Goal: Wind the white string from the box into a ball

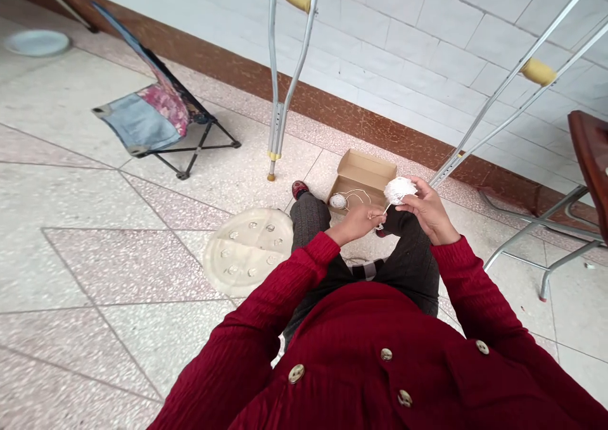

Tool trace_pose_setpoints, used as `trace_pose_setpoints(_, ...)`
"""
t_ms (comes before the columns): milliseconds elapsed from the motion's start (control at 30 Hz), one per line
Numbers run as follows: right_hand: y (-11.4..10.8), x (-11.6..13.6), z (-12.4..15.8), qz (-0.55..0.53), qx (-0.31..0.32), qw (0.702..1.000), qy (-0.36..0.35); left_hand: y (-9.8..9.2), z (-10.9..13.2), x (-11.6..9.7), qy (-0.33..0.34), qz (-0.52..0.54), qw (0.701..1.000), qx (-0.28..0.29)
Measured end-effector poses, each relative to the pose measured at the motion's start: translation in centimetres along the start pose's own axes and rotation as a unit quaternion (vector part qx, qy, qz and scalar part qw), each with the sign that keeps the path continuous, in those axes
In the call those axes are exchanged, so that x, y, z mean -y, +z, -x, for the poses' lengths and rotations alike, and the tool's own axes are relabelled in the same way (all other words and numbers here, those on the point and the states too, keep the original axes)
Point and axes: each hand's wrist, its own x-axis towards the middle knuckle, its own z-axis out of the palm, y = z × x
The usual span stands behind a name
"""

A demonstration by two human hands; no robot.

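Note:
My right hand (427, 209) is closed around a small white crocheted piece (398, 190), held above my knees. My left hand (358, 220) is pinched shut on a thin crochet hook and the white thread (384, 213) close to that piece. The thread runs down to a small white yarn ball (338, 200) lying by an open cardboard box (363, 172) on the floor. Both arms wear red knitted sleeves, and my legs are in dark trousers.
A round pale plastic lid (247, 249) lies on the tiled floor left of my legs. Two metal crutches (284, 75) lean on the tiled wall. A low folding chair (159, 110) stands at left, a metal-legged table (589, 158) at right, a plate (37, 42) far left.

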Motion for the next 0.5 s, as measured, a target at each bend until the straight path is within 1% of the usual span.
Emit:
trace_pose_setpoints(67, -0.2, -0.1, -1.3, 0.038, -0.051, 0.997, -0.036, 0.3, 0.6, -0.1, -0.005, 0.014, 1.0, 0.019)
trace_pose_setpoints(133, -0.6, -0.5, -2.7, 0.102, -0.087, 0.988, -0.082, 0.2, 1.2, -0.3, -0.018, 0.023, 0.999, 0.032)
trace_pose_setpoints(200, -1.0, -1.5, -3.9, 0.206, -0.109, 0.964, -0.126, -0.5, 1.7, -0.6, -0.019, 0.015, 0.999, 0.044)
trace_pose_setpoints(267, -1.1, -3.1, -4.3, 0.312, -0.098, 0.935, -0.137, -1.7, 2.0, -1.1, -0.012, -0.017, 0.999, 0.042)
trace_pose_setpoints(300, -1.0, -4.0, -4.2, 0.35, -0.075, 0.926, -0.121, -2.4, 2.0, -1.3, -0.009, -0.043, 0.998, 0.035)
trace_pose_setpoints(333, -0.8, -5.0, -3.9, 0.361, -0.034, 0.927, -0.095, -3.2, 2.0, -1.4, -0.006, -0.072, 0.997, 0.025)
trace_pose_setpoints(367, -0.5, -6.0, -3.4, 0.344, 0.008, 0.936, -0.069, -3.9, 1.9, -1.5, 0.001, -0.102, 0.995, 0.017)
trace_pose_setpoints(400, -0.2, -6.8, -2.7, 0.304, 0.053, 0.951, -0.035, -4.5, 1.8, -1.6, 0.012, -0.128, 0.992, 0.012)
trace_pose_setpoints(433, 0.2, -7.5, -1.9, 0.247, 0.102, 0.963, 0.014, -5.0, 1.6, -1.5, 0.026, -0.147, 0.989, 0.011)
trace_pose_setpoints(467, 0.6, -7.8, -1.1, 0.184, 0.15, 0.969, 0.073, -5.3, 1.4, -1.4, 0.041, -0.157, 0.987, 0.014)
trace_pose_setpoints(500, 1.0, -7.9, -0.2, 0.127, 0.184, 0.968, 0.115, -5.5, 1.2, -1.2, 0.053, -0.16, 0.986, 0.018)
